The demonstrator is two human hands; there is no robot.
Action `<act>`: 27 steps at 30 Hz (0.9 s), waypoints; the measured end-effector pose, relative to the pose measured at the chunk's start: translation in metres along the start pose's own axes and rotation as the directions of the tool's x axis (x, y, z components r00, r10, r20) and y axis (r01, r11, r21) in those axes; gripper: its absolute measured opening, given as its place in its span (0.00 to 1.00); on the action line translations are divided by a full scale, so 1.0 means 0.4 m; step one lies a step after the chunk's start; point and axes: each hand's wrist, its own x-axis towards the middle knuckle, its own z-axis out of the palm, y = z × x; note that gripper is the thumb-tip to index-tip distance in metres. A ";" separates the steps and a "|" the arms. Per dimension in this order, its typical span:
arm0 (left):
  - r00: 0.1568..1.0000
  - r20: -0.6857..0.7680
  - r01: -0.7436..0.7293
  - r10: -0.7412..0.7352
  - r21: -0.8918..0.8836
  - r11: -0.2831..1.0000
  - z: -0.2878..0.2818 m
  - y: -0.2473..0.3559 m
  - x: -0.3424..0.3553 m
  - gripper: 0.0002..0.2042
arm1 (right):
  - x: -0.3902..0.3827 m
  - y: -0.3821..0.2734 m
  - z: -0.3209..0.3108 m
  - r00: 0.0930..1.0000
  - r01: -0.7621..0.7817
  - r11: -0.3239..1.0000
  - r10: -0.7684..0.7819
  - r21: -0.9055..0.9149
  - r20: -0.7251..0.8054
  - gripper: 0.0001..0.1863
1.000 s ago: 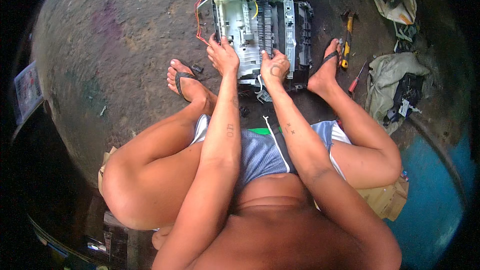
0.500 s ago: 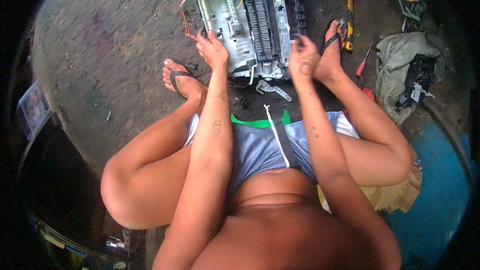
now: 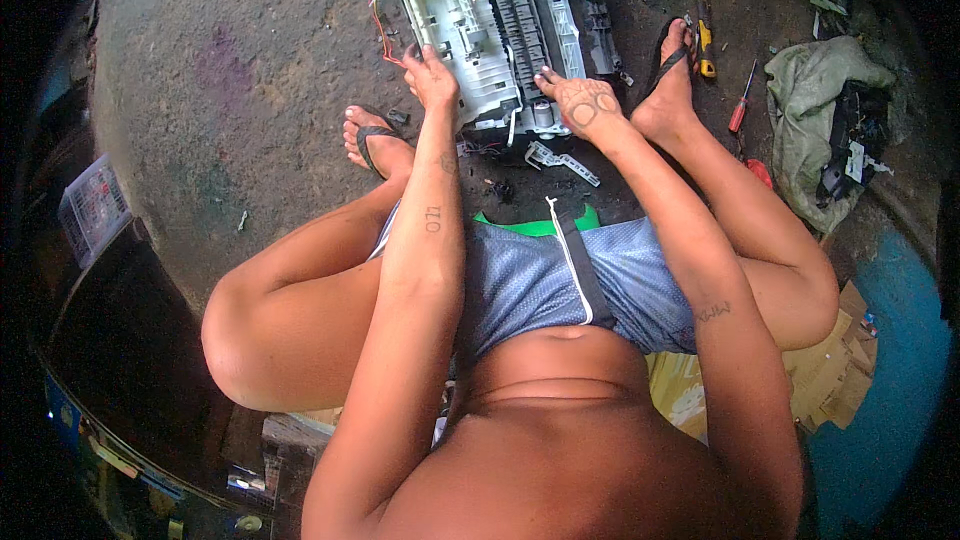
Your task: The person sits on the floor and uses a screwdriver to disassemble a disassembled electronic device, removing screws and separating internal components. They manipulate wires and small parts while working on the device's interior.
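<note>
While I keep the left hand [image 3: 433,83] at its left edge, the uncovered white-and-black plastic machine chassis [image 3: 490,80] lies on the dark, rough ground [image 3: 290,40], between and beyond the two sandalled feet [image 3: 385,150]. Left grip: fingers bent about that edge, grasping the chassis, as I read it. Right hand [image 3: 588,106]: one fingertip reaches over the near right part; the other fingers are hidden, so I cannot tell whether that grip clasps anything.

Progress, my judgement: partway. Done: insides exposed; one pale-grey slotted plastic bracket [image 3: 565,163] lies loose just off the near edge. Left: the long pale-grey slotted rail [image 3: 560,15], the black ribbed plastic strip [image 3: 518,35] and thin orange-red wires [image 3: 381,25] remain with the body, so much looks in place. I note a yellow-and-black-handled hammer [image 3: 704,35] and a red-handled screwdriver [image 3: 741,105] lying to the right, neither in hand. Fasteners: too small for me to make out.
</note>
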 end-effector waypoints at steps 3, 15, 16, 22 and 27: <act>0.999 0.035 0.025 -0.025 0.002 1.000 0.004 -0.001 0.015 0.29 | -0.030 -0.005 0.041 0.969 0.039 0.993 -0.011 0.110 -0.248 0.28; 0.999 0.041 -0.004 0.005 -0.036 0.999 0.010 -0.032 0.040 0.30 | -0.157 -0.031 0.151 0.892 0.021 0.992 0.036 0.122 -0.451 0.20; 0.999 0.039 -0.015 0.016 -0.033 0.999 0.008 -0.041 0.046 0.30 | -0.169 -0.025 0.150 0.880 0.031 0.986 0.051 0.165 -0.473 0.19; 0.991 -0.016 -0.131 0.132 0.072 0.989 0.010 -0.067 0.081 0.30 | -0.224 0.310 -0.014 0.344 -0.302 0.644 0.762 0.703 -0.549 0.16; 0.972 -0.077 -0.233 0.221 -0.248 0.940 0.036 -0.113 0.143 0.25 | -0.372 0.815 -0.042 0.335 -0.679 0.300 0.939 0.670 -0.081 0.22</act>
